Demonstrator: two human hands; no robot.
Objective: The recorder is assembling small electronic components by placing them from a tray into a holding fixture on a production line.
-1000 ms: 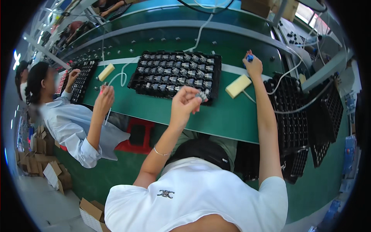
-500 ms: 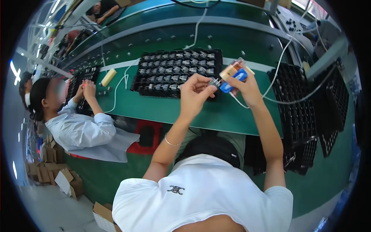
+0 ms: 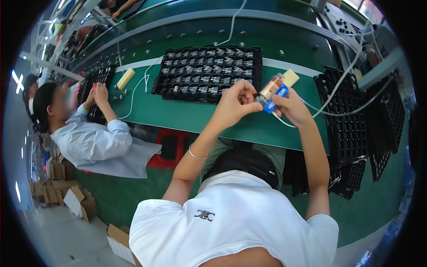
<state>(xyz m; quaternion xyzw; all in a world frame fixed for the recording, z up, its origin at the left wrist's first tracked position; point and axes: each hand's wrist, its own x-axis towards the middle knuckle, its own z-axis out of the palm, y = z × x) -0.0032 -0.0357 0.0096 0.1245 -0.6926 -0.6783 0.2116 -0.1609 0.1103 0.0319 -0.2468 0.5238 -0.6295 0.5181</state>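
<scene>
Two-handed work over a green bench; hours are read from the centre of the view. The left hand lies at 1 o'clock, its thumb and fingers clamped on a small dark part, largely hidden by the fingertips. The right hand, at 2 o'clock, is closed around a blue-and-tan handheld device. The small dark part meets the device's 8 o'clock end, between the two hands; whether it is seated there cannot be told. A white cable trails from the device toward 4 o'clock. A pale yellow block lies just beyond the device, toward its 1 o'clock side. At 12 o'clock, a black compartment tray carries rows of small metallic parts. Stacked black trays stand at 3 o'clock. A co-worker in a light blue shirt occupies 9 o'clock, both hands raised near another black tray. A second yellow block lies at 10 o'clock.
</scene>
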